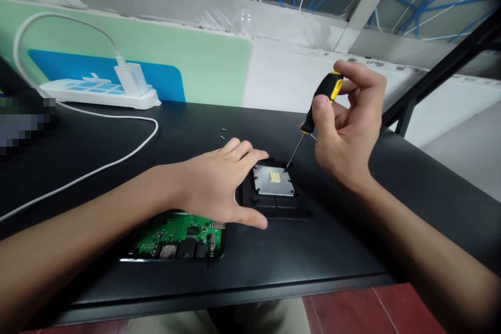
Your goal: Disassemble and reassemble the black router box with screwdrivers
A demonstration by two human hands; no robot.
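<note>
The metal plate [266,183]: our right hand [348,115] grips the screwdriver [323,96] above it; our left hand [223,182], open, spans its left.

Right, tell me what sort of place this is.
Most likely a desk or workbench used for small electronics work: a bare circuit board lies on the black table, the right hand holds a screwdriver to a metal plate, and a power strip sits by the wall.

The right grip [349,128] holds a tilted screwdriver [323,102] to the metal plate [266,185], the left grip [213,185] spread nearby.
</note>
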